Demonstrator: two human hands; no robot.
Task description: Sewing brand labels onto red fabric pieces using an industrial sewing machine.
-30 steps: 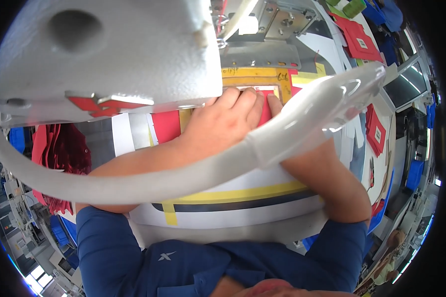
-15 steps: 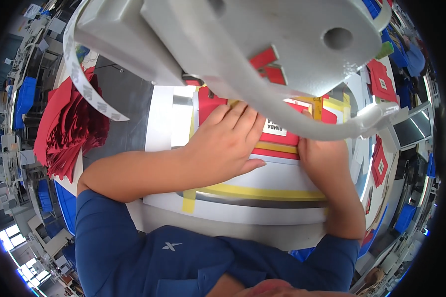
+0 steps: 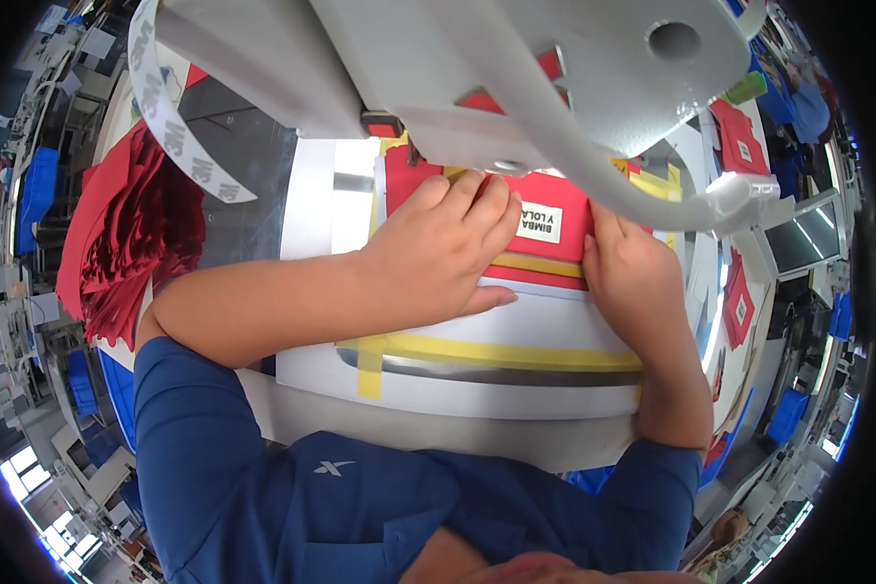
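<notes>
A red fabric piece (image 3: pixel 576 236) with a white printed label (image 3: pixel 540 221) lies under the grey head of a sewing machine (image 3: pixel 438 88). A yellow strip (image 3: pixel 545 266) runs along its near edge. My left hand (image 3: pixel 443 243) rests palm down on the piece, left of the label, its fingers stretched forward and slightly bent, the thumb out to the side. At the piece's right side lies my right hand (image 3: pixel 638 273), fingers pointing forward and thumb along the edge. A pale curved tube partly covers its fingertips. Neither hand visibly grips anything.
A pile of red fabric pieces (image 3: pixel 117 243) stands at the left. More labelled red pieces (image 3: pixel 738 302) lie at the right, near a dark screen (image 3: pixel 803 238). Yellow tape (image 3: pixel 506 352) marks the white work surface (image 3: pixel 457 397). A printed ribbon (image 3: pixel 180 146) hangs from the machine.
The whole view has shifted slightly, so the machine and both arms sit higher in it. More of the label shows between my hands, and my left fingers look slightly more bent.
</notes>
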